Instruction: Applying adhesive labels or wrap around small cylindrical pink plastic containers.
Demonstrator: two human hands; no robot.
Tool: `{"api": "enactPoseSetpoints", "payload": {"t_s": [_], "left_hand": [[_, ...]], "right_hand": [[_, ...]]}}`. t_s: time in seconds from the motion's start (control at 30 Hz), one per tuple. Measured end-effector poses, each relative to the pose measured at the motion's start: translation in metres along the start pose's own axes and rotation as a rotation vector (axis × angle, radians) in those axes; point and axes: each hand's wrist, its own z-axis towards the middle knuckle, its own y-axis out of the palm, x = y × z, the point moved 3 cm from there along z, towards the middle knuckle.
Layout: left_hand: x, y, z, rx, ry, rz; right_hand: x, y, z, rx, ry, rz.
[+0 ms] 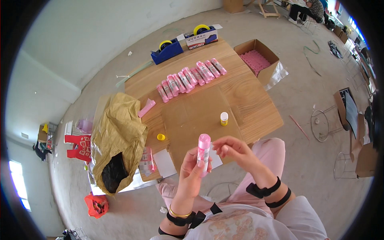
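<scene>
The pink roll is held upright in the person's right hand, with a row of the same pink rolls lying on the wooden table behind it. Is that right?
Not quite. The head view shows the pink roll upright in the grip of the left hand, not the right. The right hand is beside it, fingers near its top. The rest holds: a row of pink rolls lies on the wooden table behind it.

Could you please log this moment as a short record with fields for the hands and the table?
left hand: grips an upright pink roll
right hand: beside the roll's top, fingers pinched
table: row of pink rolls, small yellow bottle, yellow cap, two tape dispensers
left of table: open sack
right of table: box of pink items
</scene>
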Motion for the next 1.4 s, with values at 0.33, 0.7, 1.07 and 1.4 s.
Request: {"api": "enactPoseSetpoints", "payload": {"t_s": [0.33, 0.7, 1.07, 1.4], "left_hand": [[-0.018, 0.013, 0.007, -0.128, 0.102, 0.509], [-0.044, -0.06, 0.006, 0.031, -0.144, 0.582], [-0.041, -0.118, 0.021, 0.21, -0.211, 0.428], [0.048, -0.204, 0.127, 0.395, 0.228, 1.014]], "right_hand": [[0.004, -0.001, -0.002, 0.119, -0.104, 0.187], [-0.04, -0.164, 0.183, 0.574, -0.189, -0.927], [0.011, -0.229, 0.322, 0.53, -0.129, -1.092], [-0.02, -0.212, 0.223, 0.522, -0.409, -0.77]]}}
